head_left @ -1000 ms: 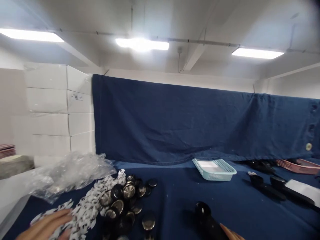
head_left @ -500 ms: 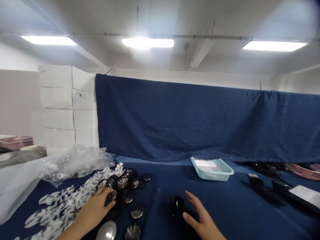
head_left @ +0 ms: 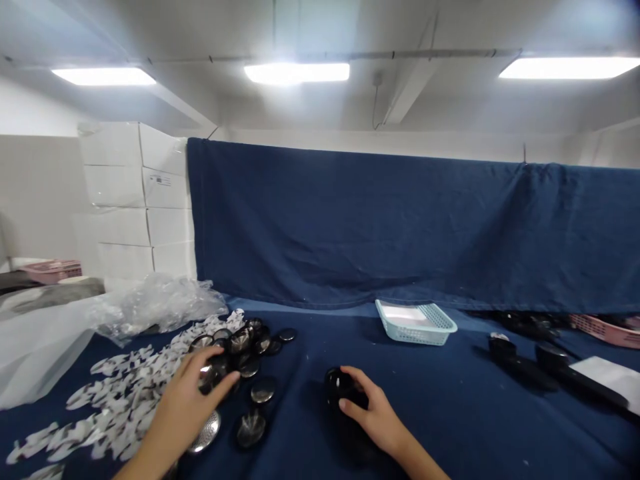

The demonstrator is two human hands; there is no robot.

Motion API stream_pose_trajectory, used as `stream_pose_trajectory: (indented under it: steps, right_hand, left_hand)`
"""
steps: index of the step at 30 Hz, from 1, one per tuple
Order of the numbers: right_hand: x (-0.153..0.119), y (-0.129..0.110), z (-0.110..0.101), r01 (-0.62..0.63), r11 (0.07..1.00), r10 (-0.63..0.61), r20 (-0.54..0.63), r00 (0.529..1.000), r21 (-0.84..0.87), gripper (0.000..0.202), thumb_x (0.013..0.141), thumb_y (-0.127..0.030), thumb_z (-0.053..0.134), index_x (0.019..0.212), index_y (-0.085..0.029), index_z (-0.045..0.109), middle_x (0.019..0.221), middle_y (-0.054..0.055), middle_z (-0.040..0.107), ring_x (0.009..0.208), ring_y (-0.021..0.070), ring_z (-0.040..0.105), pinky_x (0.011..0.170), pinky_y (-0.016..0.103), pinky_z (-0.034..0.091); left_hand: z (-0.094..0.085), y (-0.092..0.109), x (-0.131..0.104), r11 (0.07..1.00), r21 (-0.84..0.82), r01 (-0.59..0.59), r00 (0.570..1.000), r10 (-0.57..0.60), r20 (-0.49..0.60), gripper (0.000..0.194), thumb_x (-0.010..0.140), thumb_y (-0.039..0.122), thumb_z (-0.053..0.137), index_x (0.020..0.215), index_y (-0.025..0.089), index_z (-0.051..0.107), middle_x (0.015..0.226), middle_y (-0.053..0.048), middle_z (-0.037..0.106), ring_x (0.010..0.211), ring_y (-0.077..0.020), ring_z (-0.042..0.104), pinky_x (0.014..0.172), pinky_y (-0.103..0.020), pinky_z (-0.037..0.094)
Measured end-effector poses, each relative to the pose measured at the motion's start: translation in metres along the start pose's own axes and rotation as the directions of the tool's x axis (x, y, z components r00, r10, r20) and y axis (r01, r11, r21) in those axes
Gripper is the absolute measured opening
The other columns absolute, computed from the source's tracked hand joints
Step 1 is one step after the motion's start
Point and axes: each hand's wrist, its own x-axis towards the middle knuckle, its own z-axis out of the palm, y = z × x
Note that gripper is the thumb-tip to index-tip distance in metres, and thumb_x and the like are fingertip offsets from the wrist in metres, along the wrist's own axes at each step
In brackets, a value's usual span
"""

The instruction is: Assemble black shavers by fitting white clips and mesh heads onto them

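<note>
My left hand (head_left: 193, 400) is over the pile of round, shiny dark discs (head_left: 241, 341), thumb and fingers apart around one dark disc (head_left: 210, 377). Whether it grips that disc is hard to tell. Nearer the middle, my right hand (head_left: 373, 413) has its thumb and fingers around the top of a black object (head_left: 340, 381) with a round end and a small white spot. The lower part of that object blends into shadow. Loose discs (head_left: 263, 390) lie between the hands.
White curled pieces (head_left: 135, 383) spread at the left, with clear plastic wrap (head_left: 165, 303) behind. A light blue basket (head_left: 417, 325) stands at the back. Black handled parts (head_left: 523, 367) and a white sheet (head_left: 607, 380) lie at the right. A blue curtain (head_left: 350, 227) hangs behind.
My right hand has moved left and closed around the black object. My left hand has opened wider over the discs. The view has shifted slightly.
</note>
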Motion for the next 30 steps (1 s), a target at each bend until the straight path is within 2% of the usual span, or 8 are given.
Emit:
stream_pose_trajectory:
  steps: [6, 9, 12, 14, 17, 22, 26, 30]
  right_hand:
    - [0.003, 0.007, 0.0, 0.007, 1.0, -0.007, -0.033, 0.999, 0.005, 0.045, 0.075, -0.033, 0.069, 0.118, -0.024, 0.059, 0.109, 0.005, 0.068, 0.101, 0.0243, 0.062, 0.097, 0.041, 0.045]
    - [0.002, 0.009, 0.0, -0.013, 1.0, 0.013, -0.044, 0.999, 0.002, 0.045, 0.076, -0.034, 0.069, 0.118, -0.024, 0.058, 0.11, 0.006, 0.068, 0.099, 0.0241, 0.064, 0.096, 0.041, 0.047]
    - [0.0, 0.008, 0.0, -0.02, 1.0, 0.02, -0.041, 0.999, -0.003, 0.043, 0.077, -0.035, 0.068, 0.117, -0.024, 0.057, 0.109, 0.006, 0.068, 0.099, 0.0241, 0.065, 0.096, 0.041, 0.047]
    - [0.0, 0.008, 0.001, -0.018, 1.0, 0.018, -0.041, 0.999, -0.004, 0.044, 0.077, -0.036, 0.067, 0.118, -0.024, 0.057, 0.109, 0.006, 0.068, 0.099, 0.0245, 0.065, 0.096, 0.041, 0.047]
    - [-0.001, 0.009, 0.002, -0.016, 1.0, 0.016, -0.051, 0.999, -0.004, 0.043, 0.078, -0.038, 0.066, 0.118, -0.025, 0.057, 0.109, 0.006, 0.069, 0.101, 0.0253, 0.066, 0.097, 0.042, 0.047]
    - [-0.002, 0.013, 0.003, -0.032, 0.999, 0.031, -0.068, 0.997, -0.013, 0.043, 0.078, -0.039, 0.065, 0.117, -0.025, 0.057, 0.109, 0.006, 0.07, 0.101, 0.0258, 0.066, 0.096, 0.042, 0.048]
    - [-0.001, 0.013, 0.004, -0.042, 0.999, 0.04, -0.073, 0.997, -0.023, 0.043, 0.077, -0.04, 0.065, 0.116, -0.024, 0.056, 0.106, 0.006, 0.07, 0.101, 0.0259, 0.067, 0.096, 0.042, 0.048]
    - [-0.004, 0.011, 0.003, -0.043, 0.999, 0.041, -0.075, 0.996, -0.033, 0.043, 0.078, -0.041, 0.064, 0.117, -0.024, 0.056, 0.104, 0.006, 0.071, 0.1, 0.0259, 0.067, 0.095, 0.042, 0.048]
  left_hand:
    - [0.037, 0.071, -0.036, 0.98, -0.142, -0.142, 0.968, 0.168, 0.188, 0.026, 0.073, 0.026, 0.066, 0.078, 0.026, 0.04, 0.122, -0.008, 0.06, 0.115, -0.0273, 0.057, 0.096, -0.041, 0.047]
    - [0.046, 0.084, -0.046, 0.97, -0.101, -0.22, 0.904, 0.241, 0.353, 0.024, 0.073, 0.029, 0.07, 0.074, 0.025, 0.046, 0.119, -0.008, 0.064, 0.116, -0.0309, 0.058, 0.101, -0.051, 0.043]
    - [0.041, 0.084, -0.05, 0.948, -0.092, -0.306, 0.853, 0.316, 0.415, 0.028, 0.068, 0.042, 0.077, 0.075, 0.025, 0.056, 0.128, -0.008, 0.062, 0.124, -0.0369, 0.051, 0.11, -0.065, 0.023]
    - [0.028, 0.077, -0.047, 0.938, -0.035, -0.345, 0.853, 0.329, 0.404, 0.026, 0.075, 0.051, 0.068, 0.083, 0.027, 0.06, 0.134, -0.007, 0.057, 0.129, -0.0359, 0.046, 0.112, -0.066, 0.016]
    - [0.001, 0.054, -0.03, 0.937, 0.182, -0.297, 0.914, 0.224, 0.34, 0.023, 0.089, 0.046, 0.049, 0.091, 0.027, 0.063, 0.133, -0.006, 0.057, 0.127, -0.0296, 0.048, 0.111, -0.059, 0.023]
    - [-0.037, -0.016, 0.009, 0.889, 0.429, -0.162, 0.949, 0.021, 0.314, 0.023, 0.082, 0.032, 0.051, 0.093, 0.02, 0.067, 0.126, -0.014, 0.061, 0.12, -0.0372, 0.052, 0.104, -0.057, 0.031]
    - [-0.05, -0.065, 0.013, 0.841, 0.541, -0.009, 0.932, -0.189, 0.31, 0.034, 0.081, 0.033, 0.05, 0.107, 0.014, 0.065, 0.115, -0.02, 0.065, 0.108, -0.0405, 0.059, 0.088, -0.056, 0.042]
    - [-0.053, -0.081, 0.006, 0.835, 0.549, 0.037, 0.9, -0.266, 0.345, 0.035, 0.086, 0.043, 0.047, 0.1, 0.017, 0.066, 0.107, -0.014, 0.068, 0.102, -0.0317, 0.063, 0.084, -0.045, 0.046]
